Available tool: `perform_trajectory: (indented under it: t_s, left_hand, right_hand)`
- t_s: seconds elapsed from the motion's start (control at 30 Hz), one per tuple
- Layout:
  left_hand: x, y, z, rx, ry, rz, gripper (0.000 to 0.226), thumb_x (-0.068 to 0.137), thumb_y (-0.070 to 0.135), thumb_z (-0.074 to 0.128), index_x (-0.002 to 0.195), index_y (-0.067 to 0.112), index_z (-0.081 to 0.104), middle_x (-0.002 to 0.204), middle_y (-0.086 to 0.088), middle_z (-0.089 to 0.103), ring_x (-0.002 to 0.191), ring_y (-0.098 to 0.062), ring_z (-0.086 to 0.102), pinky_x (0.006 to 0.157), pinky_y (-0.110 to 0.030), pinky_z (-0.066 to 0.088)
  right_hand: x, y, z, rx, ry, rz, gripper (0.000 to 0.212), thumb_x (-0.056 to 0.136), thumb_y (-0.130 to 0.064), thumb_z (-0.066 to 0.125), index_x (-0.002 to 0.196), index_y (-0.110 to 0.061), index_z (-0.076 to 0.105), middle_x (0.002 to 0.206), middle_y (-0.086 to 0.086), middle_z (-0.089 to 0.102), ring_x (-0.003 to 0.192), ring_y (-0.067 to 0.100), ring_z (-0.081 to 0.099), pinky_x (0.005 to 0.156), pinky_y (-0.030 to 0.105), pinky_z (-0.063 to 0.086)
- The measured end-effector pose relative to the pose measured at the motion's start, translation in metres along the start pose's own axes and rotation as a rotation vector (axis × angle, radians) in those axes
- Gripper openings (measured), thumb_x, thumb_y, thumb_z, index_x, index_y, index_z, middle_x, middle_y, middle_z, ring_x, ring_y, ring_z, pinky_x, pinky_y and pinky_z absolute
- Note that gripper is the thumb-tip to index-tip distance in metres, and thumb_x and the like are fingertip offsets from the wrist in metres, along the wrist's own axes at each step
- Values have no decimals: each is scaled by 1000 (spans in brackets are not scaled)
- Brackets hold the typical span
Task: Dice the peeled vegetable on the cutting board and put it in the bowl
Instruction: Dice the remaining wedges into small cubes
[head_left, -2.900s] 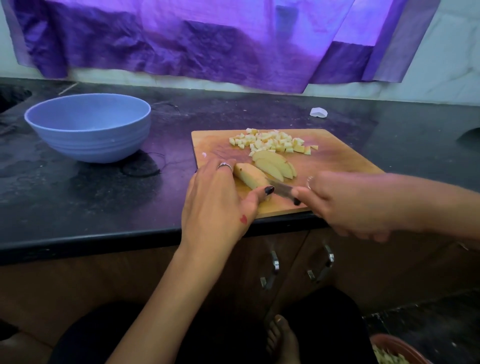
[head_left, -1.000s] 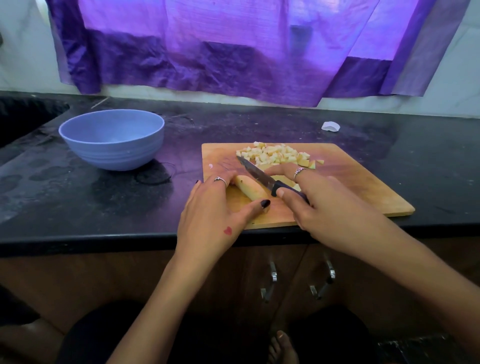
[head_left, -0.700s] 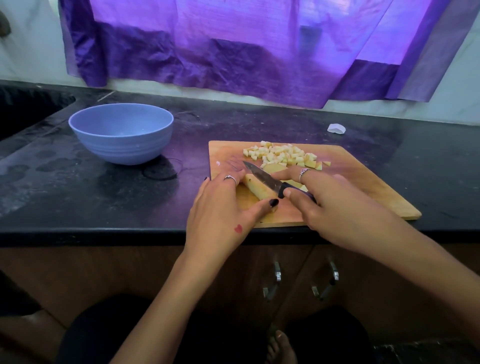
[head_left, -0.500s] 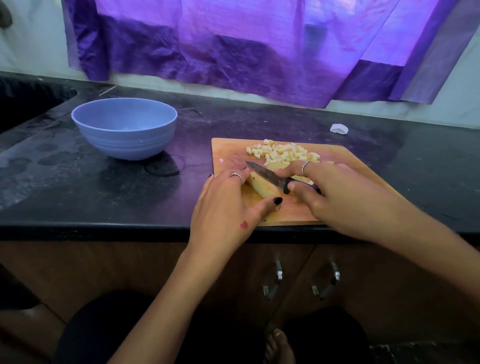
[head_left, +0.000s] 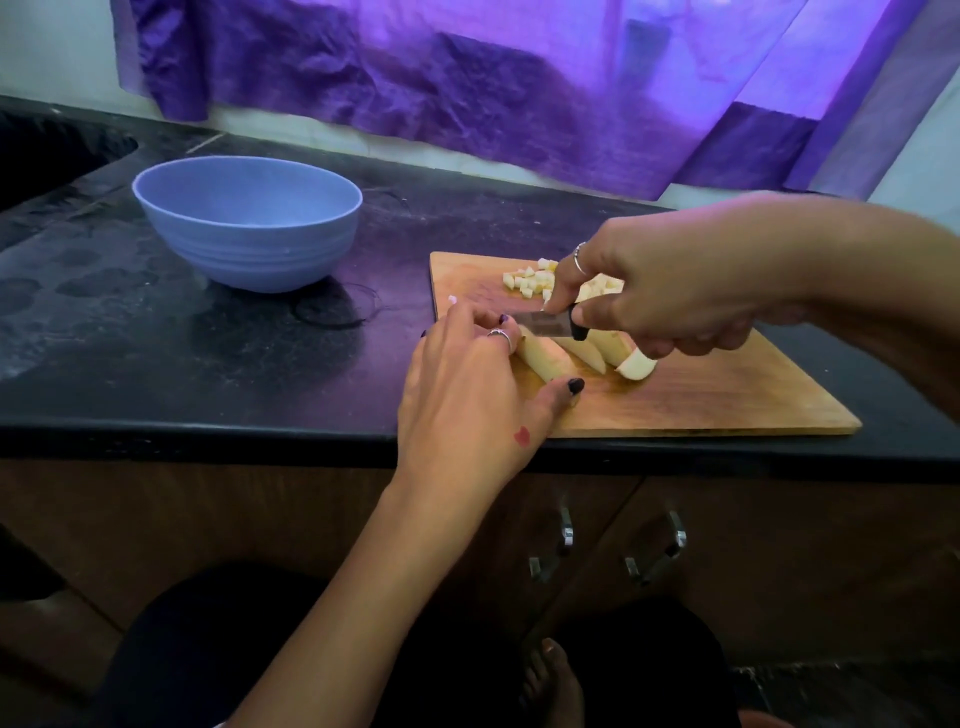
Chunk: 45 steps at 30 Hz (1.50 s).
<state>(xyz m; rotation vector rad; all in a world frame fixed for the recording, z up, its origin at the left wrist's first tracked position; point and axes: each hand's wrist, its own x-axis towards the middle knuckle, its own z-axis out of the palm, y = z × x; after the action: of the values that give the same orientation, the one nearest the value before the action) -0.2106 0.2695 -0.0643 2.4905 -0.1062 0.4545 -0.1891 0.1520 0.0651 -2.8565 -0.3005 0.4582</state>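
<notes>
right hand (head_left: 670, 291) grips the knife (head_left: 550, 325) over the vegetable wedges (head_left: 545, 361) on the cutting board (head_left: 701, 395). left hand (head_left: 467, 400) pinches one wedge. diced bits (head_left: 527, 283) at far side, bowl (head_left: 249, 223) far left.

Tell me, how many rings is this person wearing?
2 visible: one ring on a finger of the left hand, one ring on the right hand gripping the knife. Curled fingers may hide others.
</notes>
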Motion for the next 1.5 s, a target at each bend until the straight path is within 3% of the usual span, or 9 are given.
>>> perform_trajectory:
  t_s: [0.23, 0.53, 0.77, 1.03, 1.13, 1.23, 1.37, 1.5]
  left_hand:
    - [-1, 5, -3, -7, 14, -24, 70, 78, 62, 61, 132, 19, 52, 135, 7, 42, 134, -20, 32, 110, -39, 29]
    - [3, 6, -3, -19, -27, -41, 73, 77, 64, 61, 136, 23, 49, 139, 8, 39, 136, -19, 29, 111, -39, 27]
    - [7, 2, 0, -34, -41, 24, 71, 80, 60, 60, 137, 19, 47, 141, 8, 38, 138, -14, 22, 112, -36, 22]
    - [8, 1, 3, -28, -35, 30, 69, 79, 61, 60, 134, 22, 48, 141, 9, 41, 140, -14, 23, 114, -42, 23]
    - [8, 0, 5, -26, -37, 36, 65, 79, 60, 60, 132, 24, 49, 142, 11, 40, 141, -12, 21, 115, -43, 20]
    - [7, 1, 4, -39, -22, 48, 56, 79, 60, 59, 125, 28, 53, 136, 13, 45, 136, -12, 30, 112, -44, 24]
    - [5, 3, 3, -70, -35, -1, 52, 76, 61, 60, 118, 30, 54, 126, 10, 53, 125, -16, 44, 107, -46, 32]
    - [7, 3, 3, -71, -35, -3, 51, 75, 63, 60, 114, 30, 53, 124, 10, 55, 124, -14, 46, 109, -46, 29]
  right_hand:
    - [-13, 12, 16, -46, 47, -16, 20, 99, -34, 42, 114, -41, 53, 54, 1, 51, 33, 10, 36, 32, 16, 30]
    - [-13, 1, 7, -131, 22, 21, 26, 100, -29, 41, 121, -36, 54, 56, 5, 53, 27, 7, 37, 31, 15, 33]
    - [-20, 12, 11, -94, 71, 46, 25, 99, -35, 41, 118, -48, 52, 34, -9, 49, 28, 9, 40, 35, 21, 33]
    - [-21, 13, 6, -160, 88, -8, 24, 98, -31, 45, 116, -42, 55, 35, -7, 49, 25, 6, 38, 30, 16, 33]
    - [-15, 12, 16, -189, 122, -18, 21, 97, -31, 46, 114, -40, 55, 62, -1, 58, 29, 7, 46, 35, 19, 42]
    - [-10, 17, 31, -262, 185, -55, 24, 96, -33, 44, 117, -42, 54, 85, -2, 58, 51, 16, 59, 59, 30, 54]
    - [-13, 17, 30, -194, 155, -34, 28, 99, -30, 41, 123, -37, 53, 73, 3, 57, 47, 21, 58, 37, 19, 40]
    - [-18, 16, 22, -203, 105, -29, 29, 99, -30, 42, 125, -39, 52, 69, 2, 56, 47, 18, 55, 34, 17, 38]
